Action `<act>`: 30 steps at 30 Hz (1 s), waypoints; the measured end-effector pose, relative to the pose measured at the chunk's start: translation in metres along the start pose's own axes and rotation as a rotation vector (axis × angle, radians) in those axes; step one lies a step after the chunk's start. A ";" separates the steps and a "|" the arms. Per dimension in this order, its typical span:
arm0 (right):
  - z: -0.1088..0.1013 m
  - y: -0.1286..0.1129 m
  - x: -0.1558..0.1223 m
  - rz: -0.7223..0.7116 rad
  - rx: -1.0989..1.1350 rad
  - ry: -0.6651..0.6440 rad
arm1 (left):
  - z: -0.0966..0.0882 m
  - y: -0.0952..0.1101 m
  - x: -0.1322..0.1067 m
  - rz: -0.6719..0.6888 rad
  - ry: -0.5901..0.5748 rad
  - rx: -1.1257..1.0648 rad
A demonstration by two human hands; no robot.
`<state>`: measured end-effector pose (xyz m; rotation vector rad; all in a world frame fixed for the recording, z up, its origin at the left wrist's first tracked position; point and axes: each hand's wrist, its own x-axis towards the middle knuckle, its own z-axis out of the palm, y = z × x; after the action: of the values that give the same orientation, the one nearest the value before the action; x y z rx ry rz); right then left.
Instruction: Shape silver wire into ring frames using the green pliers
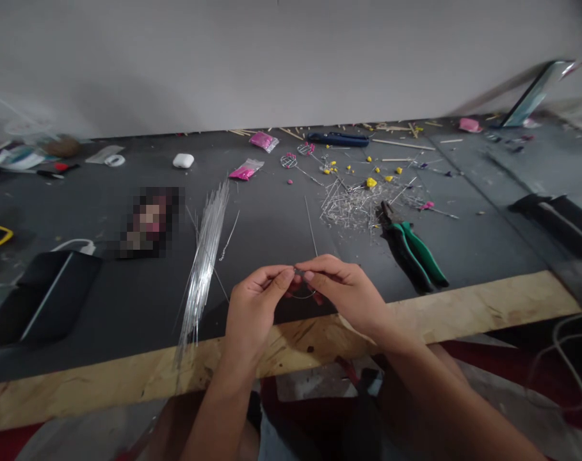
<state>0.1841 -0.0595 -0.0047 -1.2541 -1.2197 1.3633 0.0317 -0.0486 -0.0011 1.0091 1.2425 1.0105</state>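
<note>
Between my two hands is a thin metal wire [302,296], bent into a curve below the fingertips. My left hand [257,301] pinches it with thumb and forefinger. From the other side my right hand [346,288] pinches the same wire, its fingertips nearly touching the left ones. A straight end of wire seems to stick up beyond the right fingers. The exact shape at the pinch is hidden by the fingers. To the left lies a bundle of straight wires [205,250]. Pliers [413,250] with green and black handles rest to the right.
Wire clippings [351,205] are heaped behind the pliers, among small yellow lumps. Pink packets [246,169], a white earbud case [183,161] and a dark blue tool [339,139] lie farther back. A black case [43,294] is at left. A wooden strip [483,307] edges the table.
</note>
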 end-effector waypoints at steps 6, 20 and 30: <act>0.000 0.000 0.003 0.095 0.046 0.033 | -0.002 0.003 0.000 -0.013 -0.018 0.019; -0.001 -0.006 0.001 0.080 0.034 0.003 | -0.004 0.004 -0.003 -0.039 -0.059 0.058; -0.002 -0.008 0.000 0.084 0.066 -0.044 | -0.006 0.002 -0.002 -0.060 -0.080 0.063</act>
<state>0.1858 -0.0581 0.0028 -1.2473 -1.1537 1.4872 0.0252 -0.0497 0.0014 1.0443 1.2380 0.8814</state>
